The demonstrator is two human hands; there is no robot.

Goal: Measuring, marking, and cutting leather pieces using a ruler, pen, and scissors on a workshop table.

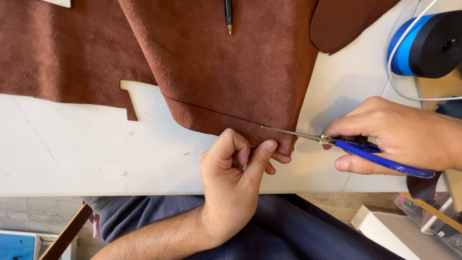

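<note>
1. A large sheet of brown suede (62, 53) is spread across the far left of the white table (72, 149); a stepped notch is seen in its near edge.
2. A second suede piece (226, 72) lies over it at centre, with a marked line running along its near edge. A pen (228, 14) rests on it at the far side.
3. The left hand (236, 178) is clamped on the near edge of this piece, thumb and fingers pinched together just beside the line. The strip should be kept taut and flat, fingers held clear of the blades.
4. The scissors (337, 142), blue-handled, are held closed-fisted by the right hand (399, 135); the blades are entered from the right edge and appear nearly together. Long, steady cuts along the line are advised.
5. A blue-and-black tape roll (428, 43) stands at the far right.
</note>
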